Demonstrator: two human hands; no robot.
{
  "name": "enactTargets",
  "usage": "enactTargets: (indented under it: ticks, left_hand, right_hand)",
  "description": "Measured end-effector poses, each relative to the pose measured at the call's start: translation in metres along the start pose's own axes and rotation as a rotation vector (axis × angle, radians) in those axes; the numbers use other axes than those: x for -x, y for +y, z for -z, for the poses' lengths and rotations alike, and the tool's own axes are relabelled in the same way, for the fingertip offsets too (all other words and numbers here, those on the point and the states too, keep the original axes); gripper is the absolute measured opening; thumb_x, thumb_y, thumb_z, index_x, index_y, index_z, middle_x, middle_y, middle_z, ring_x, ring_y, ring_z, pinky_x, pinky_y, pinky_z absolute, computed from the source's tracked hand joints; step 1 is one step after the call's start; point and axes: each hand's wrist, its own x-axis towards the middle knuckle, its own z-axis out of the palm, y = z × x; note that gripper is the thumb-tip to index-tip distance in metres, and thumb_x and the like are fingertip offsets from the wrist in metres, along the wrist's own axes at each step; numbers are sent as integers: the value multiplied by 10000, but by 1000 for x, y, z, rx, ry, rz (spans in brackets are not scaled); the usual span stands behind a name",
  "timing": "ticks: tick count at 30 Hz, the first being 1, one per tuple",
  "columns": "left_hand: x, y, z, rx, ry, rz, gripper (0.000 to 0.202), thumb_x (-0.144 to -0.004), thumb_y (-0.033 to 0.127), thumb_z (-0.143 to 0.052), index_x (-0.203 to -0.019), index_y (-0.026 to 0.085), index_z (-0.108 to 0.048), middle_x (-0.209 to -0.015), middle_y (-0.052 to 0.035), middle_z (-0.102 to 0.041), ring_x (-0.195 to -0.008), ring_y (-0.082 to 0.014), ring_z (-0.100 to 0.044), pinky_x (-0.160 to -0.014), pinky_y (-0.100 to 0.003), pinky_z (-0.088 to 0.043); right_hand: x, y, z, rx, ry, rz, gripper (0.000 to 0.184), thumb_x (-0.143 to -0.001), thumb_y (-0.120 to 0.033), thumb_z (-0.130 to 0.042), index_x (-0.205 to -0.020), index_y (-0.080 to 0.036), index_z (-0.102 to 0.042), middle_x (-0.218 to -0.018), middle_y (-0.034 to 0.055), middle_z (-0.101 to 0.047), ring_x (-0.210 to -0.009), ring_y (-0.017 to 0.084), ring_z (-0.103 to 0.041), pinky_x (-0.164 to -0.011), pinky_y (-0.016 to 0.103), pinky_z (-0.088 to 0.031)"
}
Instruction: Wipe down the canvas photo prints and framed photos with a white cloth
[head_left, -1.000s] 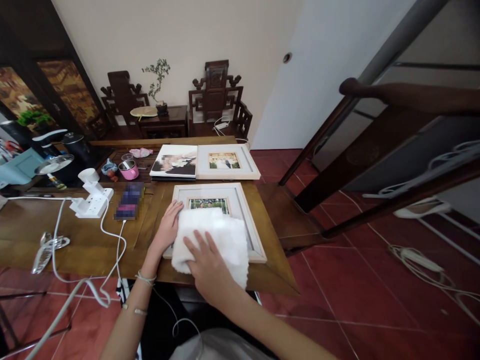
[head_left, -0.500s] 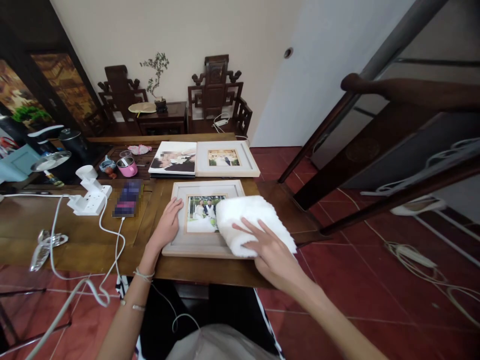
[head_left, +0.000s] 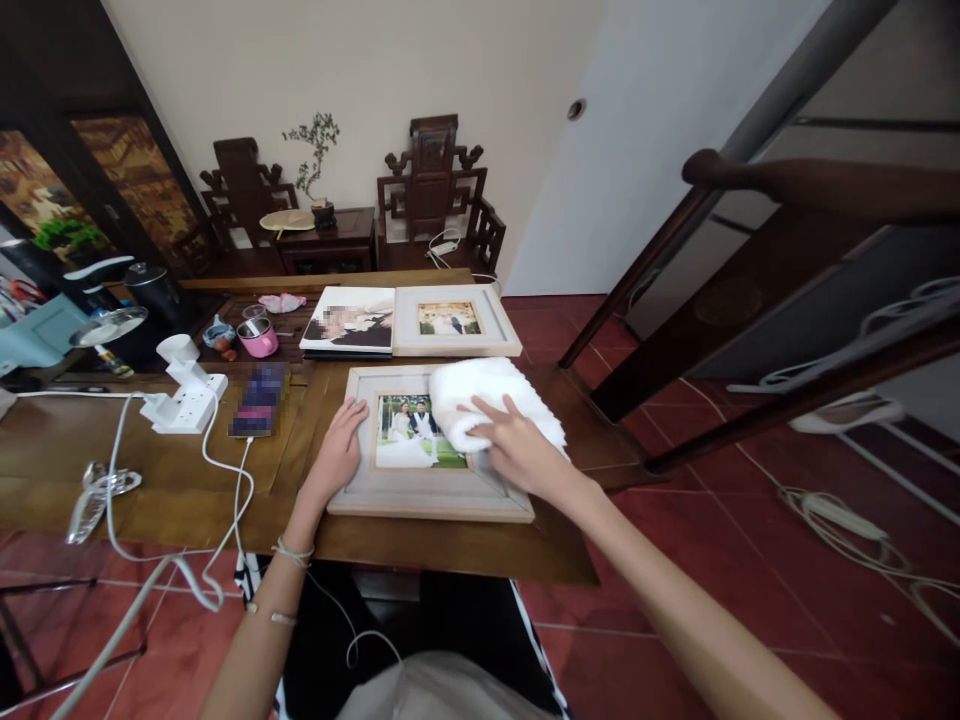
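Note:
A light wooden picture frame (head_left: 442, 497) with a photo of a couple lies flat near the table's front edge. My left hand (head_left: 341, 452) holds the frame's left side, its fingers resting over the border. In my right hand (head_left: 517, 440) is a folded, fluffy white cloth (head_left: 487, 385), pressed down on the frame's right part with fingers somewhat spread. The cloth hides the frame's upper right corner and the right edge of the photo.
Behind lie a second frame (head_left: 495, 320) and a photo album (head_left: 349, 310). To the left are a phone (head_left: 259, 400), a power strip (head_left: 191, 403) with cables, a pink cup (head_left: 257, 337) and a clear object (head_left: 97, 495). A wooden chair (head_left: 675, 310) stands on the right.
My right hand has moved the cloth away from me and slightly left, uncovering the frame's lower right corner. The left hand stays on the frame's left side.

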Motion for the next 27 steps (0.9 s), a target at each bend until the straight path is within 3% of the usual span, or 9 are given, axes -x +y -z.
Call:
enactTargets:
  ticks: [6, 10, 13, 17, 22, 27]
  left_hand:
    - [0, 2, 0, 2, 2, 7, 447, -870, 77, -356, -1239, 167, -591, -1367, -96, -552, -1380, -215, -366, -1163, -484, -278]
    - [0, 2, 2, 12, -22, 15, 446, -869, 84, -368, -1250, 155, -587, -1380, -106, -539, -1385, -224, -357, -1168, -481, -267]
    - [1, 1, 2, 8, -29, 7, 444, -874, 87, -365, -1260, 133, -579, -1385, -126, -530, -1387, -228, -352, -1167, -478, -268]
    - [1, -2, 1, 3, -19, -16, 446, -883, 86, -353, -1268, 154, -569, -1383, -113, -534, -1385, -220, -356, -1157, -488, -284]
    - [-1, -4, 1, -4, -21, -29, 439, -870, 76, -356, -1238, 127, -589, -1364, -138, -544, -1381, -232, -361, -1157, -487, -281]
    - [-1, -5, -1, 1, -14, -22, 453, -855, 62, -355, -1224, 155, -600, -1371, -109, -539, -1373, -227, -370, -1158, -479, -282]
  right_hand:
    - [70, -44, 6, -20, -108, 28, 564, -618, 51, -348, -1001, -174, -696, -1428, 73, -476, -1395, 268, -284, -1144, 571, -210]
    - [76, -46, 9, -90, -101, 1, 576, -633, 42, -331, -1023, -195, -683, -1419, 64, -489, -1397, 245, -279, -1127, 536, -283]
    - [45, -30, 5, -50, -8, -54, 596, -660, 38, -337, -1153, -132, -625, -1441, 141, -449, -1399, 266, -265, -1107, 549, -303]
    - [-28, -15, -1, 136, 77, -30, 581, -673, 47, -374, -1196, -73, -598, -1499, 186, -339, -1412, 353, -203, -1082, 629, -268]
    - [-112, -34, -18, 184, 15, 197, 550, -714, 27, -475, -1211, -164, -613, -1522, 85, -330, -1435, 294, -159, -1143, 582, -117]
    - [-141, -53, -37, 224, -44, 255, 486, -781, -14, -475, -1221, -171, -607, -1478, 83, -415, -1407, 252, -260, -1139, 515, -159]
